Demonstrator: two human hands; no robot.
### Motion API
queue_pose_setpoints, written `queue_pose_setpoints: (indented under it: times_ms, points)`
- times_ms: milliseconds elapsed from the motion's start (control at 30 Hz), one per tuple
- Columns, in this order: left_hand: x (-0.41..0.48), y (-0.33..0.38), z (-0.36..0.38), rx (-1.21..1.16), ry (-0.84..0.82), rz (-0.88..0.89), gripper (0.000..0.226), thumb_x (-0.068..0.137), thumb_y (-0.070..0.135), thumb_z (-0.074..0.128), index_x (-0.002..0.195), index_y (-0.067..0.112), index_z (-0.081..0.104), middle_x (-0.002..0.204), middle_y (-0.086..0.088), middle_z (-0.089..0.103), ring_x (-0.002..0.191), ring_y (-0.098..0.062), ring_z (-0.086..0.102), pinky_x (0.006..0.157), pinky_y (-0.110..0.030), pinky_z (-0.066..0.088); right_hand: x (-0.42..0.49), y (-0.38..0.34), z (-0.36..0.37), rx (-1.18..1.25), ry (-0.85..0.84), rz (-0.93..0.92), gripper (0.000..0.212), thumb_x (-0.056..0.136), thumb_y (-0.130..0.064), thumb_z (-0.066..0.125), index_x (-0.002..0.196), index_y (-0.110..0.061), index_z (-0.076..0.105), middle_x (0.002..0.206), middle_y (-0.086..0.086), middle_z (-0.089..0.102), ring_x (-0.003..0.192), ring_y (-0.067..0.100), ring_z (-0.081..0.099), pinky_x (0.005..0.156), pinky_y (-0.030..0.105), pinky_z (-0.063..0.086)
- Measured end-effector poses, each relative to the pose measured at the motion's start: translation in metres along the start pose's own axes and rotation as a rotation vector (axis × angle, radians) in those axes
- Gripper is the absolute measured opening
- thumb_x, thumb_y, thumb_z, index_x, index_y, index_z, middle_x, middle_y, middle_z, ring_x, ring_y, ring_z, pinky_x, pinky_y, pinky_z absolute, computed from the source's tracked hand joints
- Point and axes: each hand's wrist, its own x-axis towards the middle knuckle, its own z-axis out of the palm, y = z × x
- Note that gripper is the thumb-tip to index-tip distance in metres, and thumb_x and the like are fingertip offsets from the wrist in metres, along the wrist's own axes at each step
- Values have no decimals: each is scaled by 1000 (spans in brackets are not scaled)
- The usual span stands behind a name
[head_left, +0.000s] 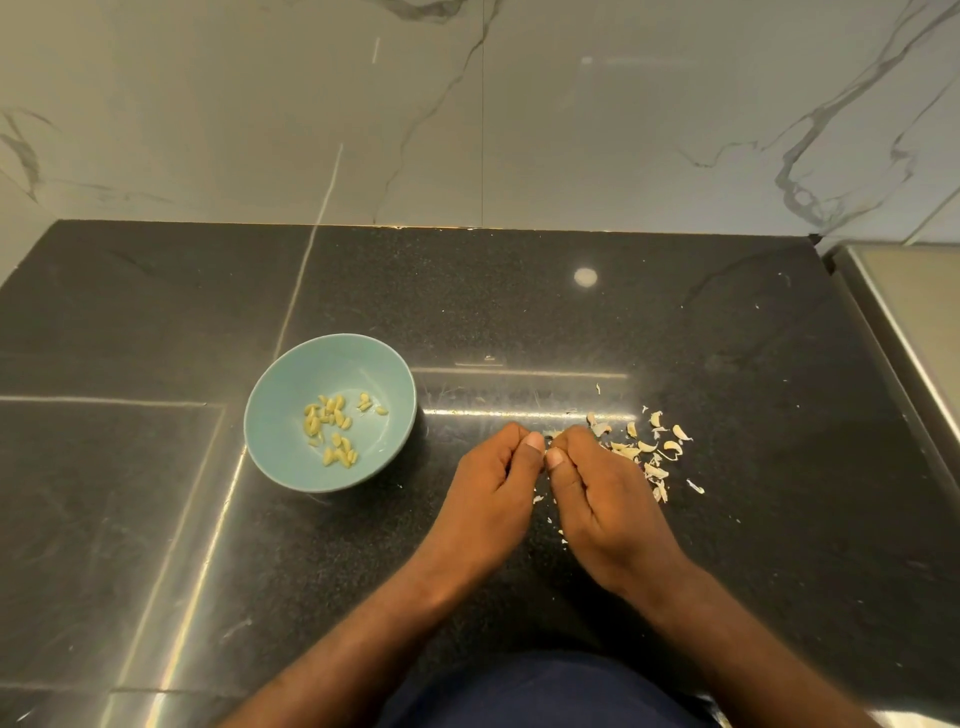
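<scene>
Hiding its axis, left hand (493, 483) and right hand (597, 493) pinch garlic (551, 433).

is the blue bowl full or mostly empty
Mostly empty: the blue bowl stands upright on the counter with only a thin scatter of peeled cloves on its bottom. Much of its floor and its walls are bare.

This is a kitchen. The bench (519, 312) under the left grip (493, 483) and right grip (597, 493) is polished black speckled stone. Glossy marble-veined wall tiles (623, 130) back it beyond them. A steel rim (893, 322), like a sink's, adjoins it far to their right. The grips pinch a garlic bit (551, 433) between them. A blue-green bowl (280, 395) of peeled cloves (332, 428) stands to their left, and papery skins (644, 452) lie just to their right.
</scene>
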Motion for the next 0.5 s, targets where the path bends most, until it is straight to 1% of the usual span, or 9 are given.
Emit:
queue_pose_setpoints:
  times_ms: [33,67,133,167,200,267,367,433,500]
  points:
    - [1,-3,0,26,5,51,36,102,28,44,80,1,52,66,7,47,60,-8,41,58,-36,39,1,-3,1,95,-24,73,27,101,-38,36,76,-26,42,61,-7,45,54,11,39,49,32,36]
    - [2,-5,-1,49,7,97,34,100,29,44,81,3,54,65,11,48,60,-6,43,58,-35,40,2,-7,0,226,-56,164,29,100,-38,38,76,-24,44,61,-5,45,55,12,40,50,36,38]
    - [5,-5,-2,97,-9,177,30,100,27,44,82,6,55,65,15,53,60,-4,50,56,-23,41,5,-12,-3,480,-119,359,34,104,-31,38,74,-16,46,61,-2,46,55,15,43,49,35,40]
    - [6,-6,-3,131,-17,213,29,101,27,45,83,7,56,66,15,54,61,-5,52,58,-21,41,7,-15,-6,558,-141,437,35,106,-26,37,74,-14,45,60,-1,46,54,16,44,49,33,40]
    - [8,-8,-4,177,-19,247,29,102,29,44,85,8,56,66,14,54,63,-7,53,59,-23,43,8,-18,-9,613,-160,503,35,107,-23,35,74,-14,44,58,-1,46,51,16,44,49,32,39]
    - [11,-11,-8,281,-21,319,31,101,35,42,87,12,57,71,10,54,64,-11,53,59,-33,47,9,-23,-13,714,-187,606,34,106,-24,34,74,-15,42,55,0,43,46,15,41,45,29,35]
    - [16,-16,-15,460,-36,455,27,100,36,39,92,16,56,77,4,56,64,-15,53,57,-43,49,9,-27,-17,876,-203,742,38,103,-25,35,66,-19,43,52,0,36,41,14,34,42,25,27]
    - [17,-16,-18,543,-32,535,19,101,34,39,95,20,52,80,2,56,63,-16,53,55,-43,50,10,-27,-17,934,-207,793,41,101,-25,37,61,-21,43,51,0,34,39,13,31,41,24,24]
    - [17,-15,-18,554,-25,577,12,101,33,39,97,25,47,80,4,54,63,-13,52,54,-39,50,11,-27,-18,957,-209,808,43,101,-25,38,58,-22,43,50,1,34,38,13,31,40,23,24]
